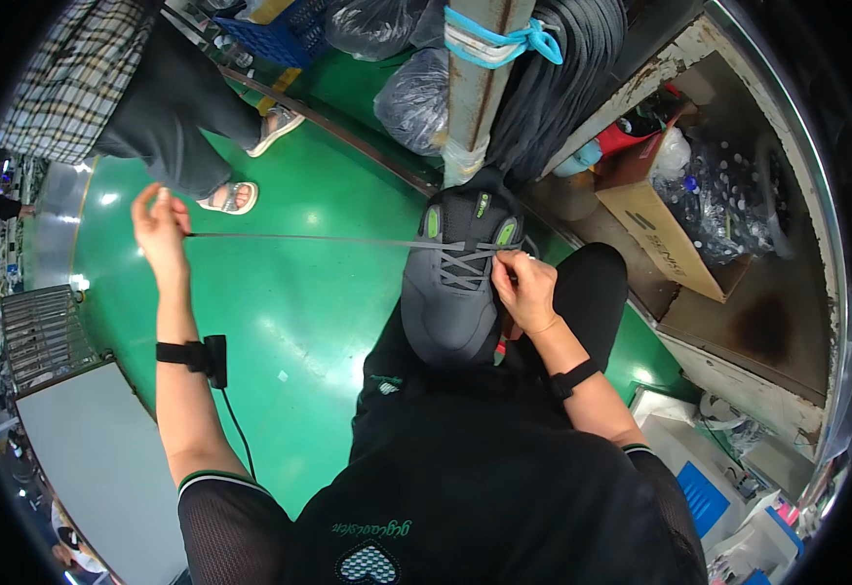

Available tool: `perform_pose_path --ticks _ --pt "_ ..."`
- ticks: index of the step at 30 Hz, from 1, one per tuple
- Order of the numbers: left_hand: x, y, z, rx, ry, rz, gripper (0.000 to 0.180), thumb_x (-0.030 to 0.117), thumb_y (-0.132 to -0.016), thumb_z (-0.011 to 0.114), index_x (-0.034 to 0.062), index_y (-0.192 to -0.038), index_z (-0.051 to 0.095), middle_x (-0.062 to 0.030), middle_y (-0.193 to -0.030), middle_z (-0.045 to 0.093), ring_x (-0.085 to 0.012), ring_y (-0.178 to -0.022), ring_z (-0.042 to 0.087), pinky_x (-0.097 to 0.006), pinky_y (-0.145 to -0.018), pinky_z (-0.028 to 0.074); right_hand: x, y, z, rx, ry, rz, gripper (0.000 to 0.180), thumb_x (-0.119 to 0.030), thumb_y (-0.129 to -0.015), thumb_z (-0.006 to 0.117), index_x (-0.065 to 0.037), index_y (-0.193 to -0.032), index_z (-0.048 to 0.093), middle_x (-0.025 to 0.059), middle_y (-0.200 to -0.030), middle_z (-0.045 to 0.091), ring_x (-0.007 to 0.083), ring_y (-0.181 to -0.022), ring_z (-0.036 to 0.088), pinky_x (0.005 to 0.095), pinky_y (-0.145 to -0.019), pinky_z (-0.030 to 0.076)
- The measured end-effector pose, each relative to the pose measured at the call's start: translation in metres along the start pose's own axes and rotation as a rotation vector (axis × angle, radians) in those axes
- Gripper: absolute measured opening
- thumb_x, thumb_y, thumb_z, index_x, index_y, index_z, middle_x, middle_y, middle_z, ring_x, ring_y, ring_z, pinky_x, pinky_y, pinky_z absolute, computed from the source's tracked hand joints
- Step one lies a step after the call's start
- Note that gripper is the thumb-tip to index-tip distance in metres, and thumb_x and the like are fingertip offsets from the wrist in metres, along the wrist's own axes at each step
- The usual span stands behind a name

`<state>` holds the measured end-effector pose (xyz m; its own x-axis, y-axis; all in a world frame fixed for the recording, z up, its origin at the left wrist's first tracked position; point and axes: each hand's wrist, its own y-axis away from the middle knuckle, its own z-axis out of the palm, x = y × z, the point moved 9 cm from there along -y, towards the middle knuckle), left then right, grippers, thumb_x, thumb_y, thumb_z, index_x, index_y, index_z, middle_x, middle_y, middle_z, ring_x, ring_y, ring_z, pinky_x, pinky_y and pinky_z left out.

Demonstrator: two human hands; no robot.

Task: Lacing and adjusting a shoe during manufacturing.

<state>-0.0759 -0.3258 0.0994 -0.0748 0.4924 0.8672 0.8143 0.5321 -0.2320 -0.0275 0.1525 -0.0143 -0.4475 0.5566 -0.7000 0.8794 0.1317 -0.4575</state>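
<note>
A dark grey shoe (448,297) with green accents rests on my lap, its toe toward me. Grey laces (462,268) criss-cross over its upper. My left hand (162,226) is stretched far out to the left, pinching the end of one shoelace (299,237), which runs taut and nearly level from the shoe's top eyelets. Beside the shoe's right edge, my right hand (525,288) pinches at the lace near the upper eyelet; the fingertips partly cover what they grip.
At upper left stands another person (168,107) in sandals. A metal post (480,88) with black cords (572,88) rises beyond the shoe. A cabinet shelf at right holds a cardboard box (655,229) of bagged parts. A pale panel (95,468) lies at lower left.
</note>
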Motion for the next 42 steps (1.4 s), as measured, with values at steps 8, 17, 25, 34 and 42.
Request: perform_pose_path --ticks 8,17,25,34,42 --pt "-0.023 0.019 0.028 -0.023 -0.046 0.072 0.023 0.015 -0.095 0.051 0.0017 -0.113 0.052 -0.0035 -0.082 0.057 -0.0082 -0.067 0.052 -0.021 -0.060 0.044 0.062 0.050 -0.008 -0.060 -0.558 0.651 0.029 0.004 -0.085 0.062 -0.001 -0.111 0.052 0.0037 -0.090 0.058 0.0086 -0.082 0.058 0.0236 -0.070 0.050" --pt "0.110 0.233 0.259 -0.937 -0.330 0.645 0.020 0.003 -0.074 0.069 0.0029 -0.093 0.064 -0.0093 -0.090 0.053 -0.0280 -0.085 0.058 -0.037 -0.072 0.049 0.001 0.017 -0.029 -0.226 -0.308 0.336 0.022 0.005 -0.081 0.061 -0.001 -0.103 0.058 0.0098 -0.086 0.057 0.0194 -0.074 0.063 0.0280 -0.064 0.050" --pt "0.101 0.222 0.285 -1.103 -0.379 0.594 0.005 0.007 -0.077 0.062 0.0042 -0.081 0.063 -0.0090 -0.084 0.054 -0.0274 -0.083 0.058 -0.037 -0.071 0.047 -0.013 0.003 -0.007 -0.298 -0.005 -0.058 0.007 -0.004 -0.082 0.059 -0.004 -0.086 0.054 0.0105 -0.081 0.052 0.0287 -0.068 0.060 0.0373 -0.059 0.048" --pt "0.075 0.222 0.317 -1.650 -0.184 0.124 0.010 0.009 -0.082 0.061 -0.0001 -0.082 0.063 -0.0072 -0.085 0.052 -0.0201 -0.084 0.054 -0.030 -0.075 0.042 -0.018 0.044 -0.001 -0.423 0.086 -0.121 0.027 -0.002 -0.080 0.054 0.002 -0.107 0.053 0.0135 -0.101 0.050 0.0292 -0.087 0.057 0.0356 -0.071 0.051" --pt "0.114 0.221 0.277 -1.253 -0.399 0.625 0.009 0.010 -0.082 0.064 0.0037 -0.078 0.059 -0.0050 -0.079 0.051 -0.0196 -0.072 0.055 -0.031 -0.067 0.045 -0.003 0.063 -0.025 -0.410 -0.052 0.092 0.046 0.005 -0.077 0.051 0.000 -0.123 0.055 0.0152 -0.111 0.058 0.0317 -0.102 0.059 0.0346 -0.087 0.051"
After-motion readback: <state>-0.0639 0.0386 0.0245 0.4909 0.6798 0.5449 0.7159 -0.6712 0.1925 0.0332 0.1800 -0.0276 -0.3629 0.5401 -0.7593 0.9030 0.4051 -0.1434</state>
